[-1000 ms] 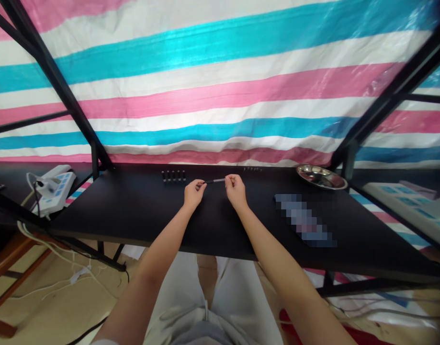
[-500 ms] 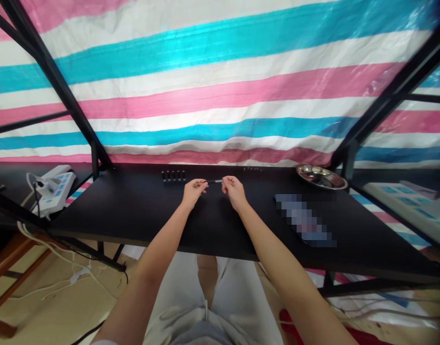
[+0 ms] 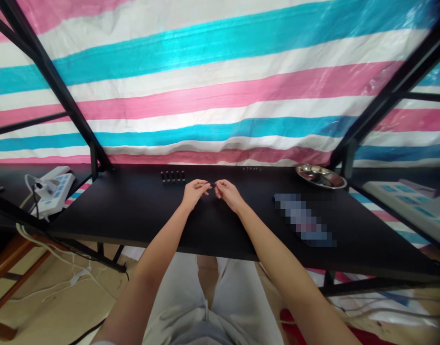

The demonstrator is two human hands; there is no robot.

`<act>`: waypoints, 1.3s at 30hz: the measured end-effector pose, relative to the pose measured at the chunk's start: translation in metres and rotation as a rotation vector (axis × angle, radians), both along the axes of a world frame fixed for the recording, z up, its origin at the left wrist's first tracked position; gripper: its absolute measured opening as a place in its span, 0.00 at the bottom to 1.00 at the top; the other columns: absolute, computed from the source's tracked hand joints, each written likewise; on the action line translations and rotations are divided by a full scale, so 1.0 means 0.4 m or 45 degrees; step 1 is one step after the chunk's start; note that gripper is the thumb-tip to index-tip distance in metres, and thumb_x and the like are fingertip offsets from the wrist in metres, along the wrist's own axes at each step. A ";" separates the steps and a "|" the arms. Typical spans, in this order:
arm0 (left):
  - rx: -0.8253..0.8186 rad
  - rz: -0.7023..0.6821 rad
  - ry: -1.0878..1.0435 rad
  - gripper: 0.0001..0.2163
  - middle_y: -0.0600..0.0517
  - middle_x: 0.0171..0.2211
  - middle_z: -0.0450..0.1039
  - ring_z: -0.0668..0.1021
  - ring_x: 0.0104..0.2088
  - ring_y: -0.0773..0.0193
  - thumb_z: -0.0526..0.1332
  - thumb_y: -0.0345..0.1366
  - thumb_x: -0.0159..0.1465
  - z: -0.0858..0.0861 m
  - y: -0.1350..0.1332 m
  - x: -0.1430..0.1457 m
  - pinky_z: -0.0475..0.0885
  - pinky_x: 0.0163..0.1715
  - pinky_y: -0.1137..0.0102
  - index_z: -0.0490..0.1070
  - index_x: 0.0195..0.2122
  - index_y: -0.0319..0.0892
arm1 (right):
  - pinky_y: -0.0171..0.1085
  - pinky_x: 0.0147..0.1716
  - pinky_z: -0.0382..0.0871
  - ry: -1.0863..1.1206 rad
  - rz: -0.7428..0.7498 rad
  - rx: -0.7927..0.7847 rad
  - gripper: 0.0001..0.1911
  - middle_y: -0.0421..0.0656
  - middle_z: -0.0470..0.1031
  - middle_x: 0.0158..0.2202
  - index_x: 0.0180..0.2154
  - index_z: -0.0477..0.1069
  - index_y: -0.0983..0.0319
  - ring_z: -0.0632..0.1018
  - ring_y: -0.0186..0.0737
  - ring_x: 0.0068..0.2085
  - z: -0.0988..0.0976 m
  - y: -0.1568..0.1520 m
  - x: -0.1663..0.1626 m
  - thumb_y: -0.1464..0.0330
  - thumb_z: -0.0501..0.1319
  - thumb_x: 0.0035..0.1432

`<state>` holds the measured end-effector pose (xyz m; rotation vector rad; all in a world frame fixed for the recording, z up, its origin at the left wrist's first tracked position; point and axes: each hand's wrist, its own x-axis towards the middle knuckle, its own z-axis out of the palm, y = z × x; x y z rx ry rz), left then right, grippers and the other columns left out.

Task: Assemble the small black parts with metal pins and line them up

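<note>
A slim black tube spans the small gap between my two hands over the black table. My left hand pinches its left end between thumb and fingertips. On the other side, my right hand closes its fingertips round the right end, so most of the tube is hidden. Just behind and left of my left hand, several short black cylinders with silvery tips stand in a row. Farther back on the right is a line of tiny pale pieces, too small to name.
A shiny metal plate sits at the table's back right. In front of it lies a blurred-out flat object. White power strips and cables are at the left, a striped sheet hangs behind, and black frame posts flank the table.
My right hand has shifted left, towards my left hand, and the gap between them has narrowed. The tube's silvery end, visible before, is now hidden.
</note>
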<state>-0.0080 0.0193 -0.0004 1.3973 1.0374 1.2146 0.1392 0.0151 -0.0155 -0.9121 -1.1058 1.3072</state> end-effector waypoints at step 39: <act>0.524 -0.051 1.973 0.07 0.47 0.40 0.69 0.63 0.49 0.51 0.64 0.35 0.50 0.200 0.227 -0.088 0.52 0.50 0.55 0.76 0.31 0.44 | 0.33 0.26 0.60 -0.894 -0.248 0.449 0.13 0.36 0.64 0.19 0.32 0.69 0.61 0.65 0.32 0.22 0.000 -0.017 0.004 0.60 0.52 0.54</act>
